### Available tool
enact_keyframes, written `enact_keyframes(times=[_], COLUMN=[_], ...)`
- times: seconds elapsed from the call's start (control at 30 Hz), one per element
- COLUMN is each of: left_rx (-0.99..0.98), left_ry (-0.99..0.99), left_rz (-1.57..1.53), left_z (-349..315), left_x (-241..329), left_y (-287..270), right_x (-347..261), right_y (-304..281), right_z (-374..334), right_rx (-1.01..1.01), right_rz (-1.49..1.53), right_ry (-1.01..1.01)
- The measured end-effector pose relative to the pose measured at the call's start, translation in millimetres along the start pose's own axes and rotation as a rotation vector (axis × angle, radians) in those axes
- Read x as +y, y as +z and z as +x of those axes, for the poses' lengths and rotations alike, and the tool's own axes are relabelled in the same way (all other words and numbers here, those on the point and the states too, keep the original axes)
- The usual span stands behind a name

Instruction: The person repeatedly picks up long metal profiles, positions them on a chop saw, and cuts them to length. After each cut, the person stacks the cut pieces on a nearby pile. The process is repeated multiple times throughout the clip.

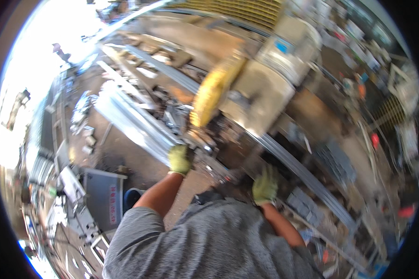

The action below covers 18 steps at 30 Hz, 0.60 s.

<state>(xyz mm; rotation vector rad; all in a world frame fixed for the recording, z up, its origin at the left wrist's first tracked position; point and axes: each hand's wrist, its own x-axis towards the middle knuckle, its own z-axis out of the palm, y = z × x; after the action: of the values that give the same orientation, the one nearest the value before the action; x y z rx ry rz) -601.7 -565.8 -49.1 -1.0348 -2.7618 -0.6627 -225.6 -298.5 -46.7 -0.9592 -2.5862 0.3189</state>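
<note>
Long profiles (130, 121): bare silvery metal, smooth, bright sheen catching the light along their faces. Rail (307, 172): duller grey metal, straight grooves running lengthwise. Curved cover (214, 90): yellow, smooth, semi-glossy; painted metal or plastic, cannot tell. Machine housing (258, 93): beige, smooth, mostly matt, looks painted, with grimy smudges. Left glove (179, 159) and right glove (265, 185): yellow-green, matt, fabric-looking; weave lost to blur. T-shirt (219, 237): soft heathered grey cloth, matt, creased. Signed panel (102, 197): flat grey, smooth, low sheen. Floor (114, 149): brown, matt, dirty-looking, rough with grit or stains.
</note>
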Motion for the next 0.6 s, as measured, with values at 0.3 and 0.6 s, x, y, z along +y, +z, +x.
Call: enact_keyframes(times=[0.3, 0.6], left_rx=[0.172, 0.165], left_ry=[0.016, 0.029], left_rz=[-0.010, -0.021], left_z=[-6.6, -5.0], left_x=[9.0, 11.1], left_y=[-11.1, -17.5], right_x=[1.9, 0.2], right_y=[11.9, 9.4], right_z=[0.0, -1.2], right_rx=[0.166, 0.184], right_rz=[-0.026, -0.034], right_ry=[-0.157, -0.172])
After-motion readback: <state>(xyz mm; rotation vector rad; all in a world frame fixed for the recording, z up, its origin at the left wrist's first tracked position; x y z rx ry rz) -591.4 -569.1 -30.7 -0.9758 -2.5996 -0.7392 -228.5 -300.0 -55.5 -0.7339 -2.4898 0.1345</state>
